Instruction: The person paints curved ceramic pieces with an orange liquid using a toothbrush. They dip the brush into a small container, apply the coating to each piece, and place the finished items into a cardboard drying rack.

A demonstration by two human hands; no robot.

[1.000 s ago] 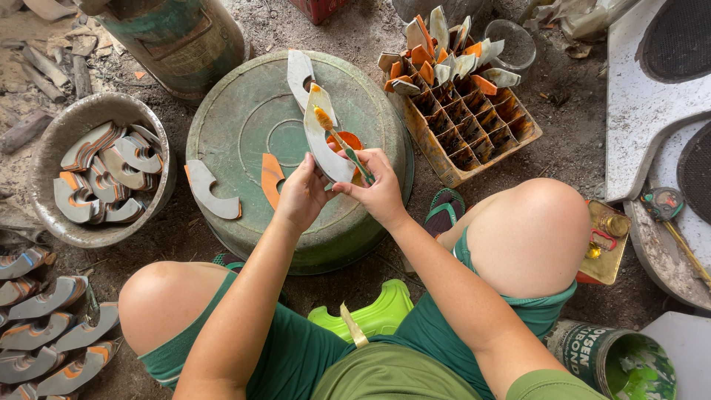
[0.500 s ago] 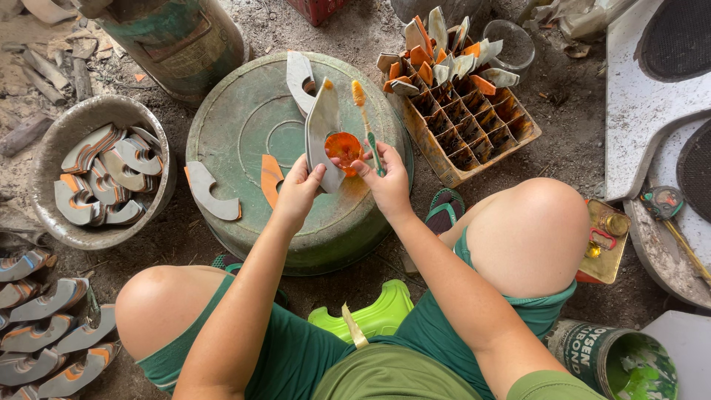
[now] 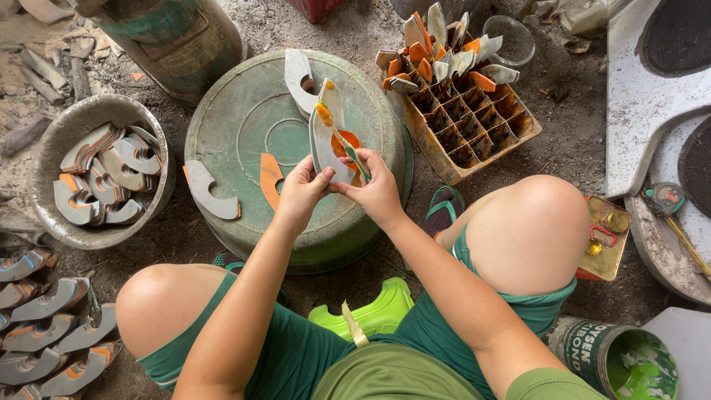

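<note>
Sole-shaped grey pieces point(image 3: 326, 141), flat and curved, are in your two hands above the upturned green basin point(image 3: 244, 126). Your left hand point(image 3: 300, 194) pinches the lower edge of the piece, fingers closed on it. Your right hand point(image 3: 376, 194) is closed too, on the same lower edge and on a thin brush point(image 3: 342, 142) with a green handle and an orange, glue-wet tip that lies across the piece.

The piece looks light and thin, probably a rubber or foam sheet, so it will bend a little and not break. I judge that the coated face is sticky and slippery, so the dry edges, where your fingers are now, are the better place for holding it.

The basin bottom serves as your work surface; it is round, worn and slightly ribbed. On it lie one more grey curved piece point(image 3: 298, 78), a grey piece point(image 3: 209, 191) at the left rim, and a narrow orange strip point(image 3: 269, 178).

Around you is a dirt floor. At your left stands a metal bowl point(image 3: 52, 148) with more cut pieces, and other pieces point(image 3: 44, 333) lie in a row near your left knee. At your right a divided crate point(image 3: 481, 137) holds coated pieces standing upright. A green tin point(image 3: 592, 348) is near your right side.
</note>
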